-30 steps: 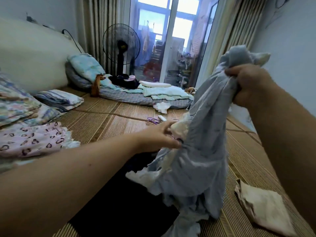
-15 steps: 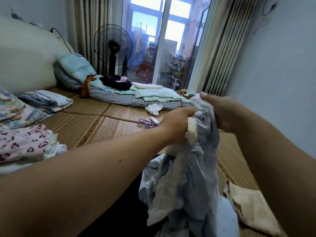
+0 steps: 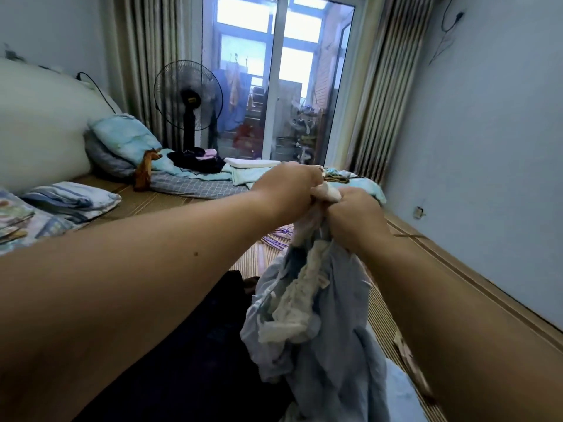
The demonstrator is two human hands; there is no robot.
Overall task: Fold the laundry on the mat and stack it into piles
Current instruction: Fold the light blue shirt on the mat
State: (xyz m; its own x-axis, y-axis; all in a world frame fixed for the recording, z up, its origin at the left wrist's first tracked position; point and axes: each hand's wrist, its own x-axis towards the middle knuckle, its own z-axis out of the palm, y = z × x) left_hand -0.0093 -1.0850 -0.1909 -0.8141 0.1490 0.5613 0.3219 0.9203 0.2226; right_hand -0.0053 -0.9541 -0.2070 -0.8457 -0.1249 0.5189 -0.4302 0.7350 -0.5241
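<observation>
Arms reach forward; our left hand (image 3: pixel 289 188) and right hand (image 3: pixel 356 220), side by side, both clench the crumpled pale-blue-and-cream cloth garment (image 3: pixel 329 345), which hangs below the grip. Its lower end is cut off.

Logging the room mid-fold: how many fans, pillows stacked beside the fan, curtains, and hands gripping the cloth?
Fan: 1
Pillows: 2, blue pillow, grey pillow
Curtains: 2, left curtain, right curtain
Hands gripping the cloth: 2, left hand, right hand
Total: 7
</observation>
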